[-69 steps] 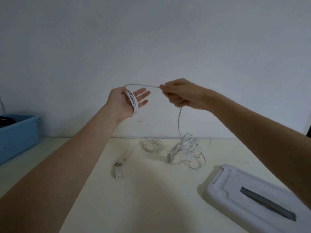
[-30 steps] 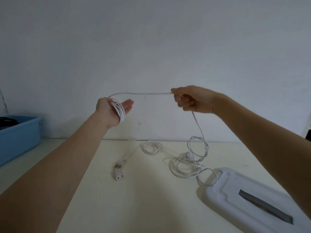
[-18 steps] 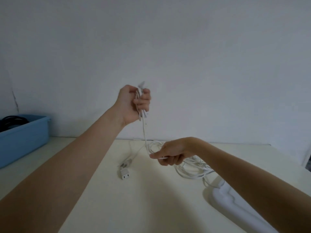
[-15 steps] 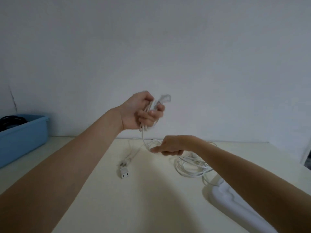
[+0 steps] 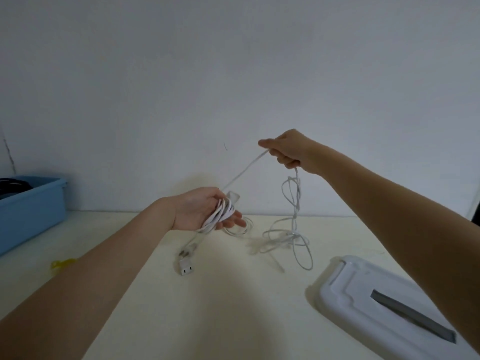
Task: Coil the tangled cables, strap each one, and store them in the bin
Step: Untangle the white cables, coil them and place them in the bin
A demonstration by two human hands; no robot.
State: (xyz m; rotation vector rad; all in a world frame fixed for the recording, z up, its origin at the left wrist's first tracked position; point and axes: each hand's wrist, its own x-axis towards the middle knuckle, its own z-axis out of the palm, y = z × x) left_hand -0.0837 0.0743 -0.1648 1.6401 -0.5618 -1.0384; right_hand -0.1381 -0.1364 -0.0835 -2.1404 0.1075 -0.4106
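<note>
Above the tabletop (image 5: 233, 307), the left hand (image 5: 201, 209) holds several finished loops of white cable (image 5: 220, 214) across its open palm; the right hand (image 5: 287, 149) pinches the taut run. Its tangle (image 5: 288, 236) remains uncoiled; strapping and the blue bin (image 5: 31, 203) await.

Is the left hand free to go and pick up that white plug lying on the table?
Probably not yet. The left hand is wrapped in coils of the white cable, whose taut end the right hand pinches. The plug lies uncovered on the table, below it, so only the coil hinders.
</note>
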